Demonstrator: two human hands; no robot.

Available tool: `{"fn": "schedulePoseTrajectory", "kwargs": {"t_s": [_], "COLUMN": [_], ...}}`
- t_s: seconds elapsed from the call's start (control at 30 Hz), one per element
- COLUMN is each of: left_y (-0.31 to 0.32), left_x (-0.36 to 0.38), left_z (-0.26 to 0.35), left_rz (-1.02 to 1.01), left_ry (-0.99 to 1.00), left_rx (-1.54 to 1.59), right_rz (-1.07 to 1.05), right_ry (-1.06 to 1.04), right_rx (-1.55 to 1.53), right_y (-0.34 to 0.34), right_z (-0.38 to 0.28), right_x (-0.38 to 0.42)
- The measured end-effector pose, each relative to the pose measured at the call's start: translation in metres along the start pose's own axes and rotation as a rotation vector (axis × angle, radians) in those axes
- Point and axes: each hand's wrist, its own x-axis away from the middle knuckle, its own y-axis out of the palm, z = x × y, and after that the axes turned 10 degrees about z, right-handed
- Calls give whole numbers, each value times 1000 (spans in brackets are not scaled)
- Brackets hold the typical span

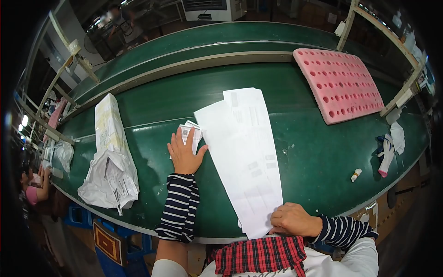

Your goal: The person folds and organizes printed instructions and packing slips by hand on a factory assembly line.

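Observation:
Long white paper sheets (251, 152) lie overlapped on the green table, running from its middle to the near edge. My left hand (186, 154) is spread flat on a small stack of printed slips (190, 131), just left of the sheets. At the near right corner of the sheets is my right hand (293, 220), with its fingers curled at the paper's edge; its fingertips are partly hidden. Faint printing shows on the sheets.
A white package (110, 157) with papers in its open end lies at left. The pink foam board (340, 85) with rows of holes leans at right. Near the right edge are a glove (386, 157) and a small wrapped item (356, 175). A person (39, 189) is at far left.

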Motion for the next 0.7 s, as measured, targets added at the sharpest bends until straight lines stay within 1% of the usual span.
{"fn": "schedulePoseTrajectory", "kwargs": {"t_s": [0.1, 0.13, 0.2, 0.23, 0.27, 0.37, 0.43, 0.5, 0.53, 0.6, 0.63, 0.7], "left_y": [10, 9, 4, -2, -22, -67, -83, -98, -97, -92, -82, -69], "left_x": [9, 13, 21, 23, 19, 33, 51, 54, 59, 65, 68, 72], "left_z": [-13, -12, -10, -7, 10, 47, 68, 89, 96, 103, 101, 96], "left_rz": [-142, -135, -20, 39, 118, -53, -367, -509, -490, -430, -401, -380], "left_ry": [-33, -50, 7, 30, 76, 86, 135, 230, 237, 244, 219, 253], "left_rx": [-48, -57, -144, -189, -153, 645, 885, 906, 869, 757, 803, 807], "right_rz": [-96, -26, 113, 167, 220, 341, 411, 500, 565, 582, 587, 509], "right_ry": [87, 86, 77, 75, 69, 74, 60, 30, 0, 1, -14, -40], "right_rx": [-87, -138, -236, -211, -185, -99, -23, 59, 83, 20, -16, -174], "right_y": [-4, -2, 4, 4, 2, -17, -41, -64, -73, -82, -85, -86], "right_z": [0, 0, 2, 1, 1, -2, -6, -11, -13, -19, -22, -31], "right_x": [3, 6, 9, 10, 9, 3, 0, -3, -5, -1, 1, 2]}}
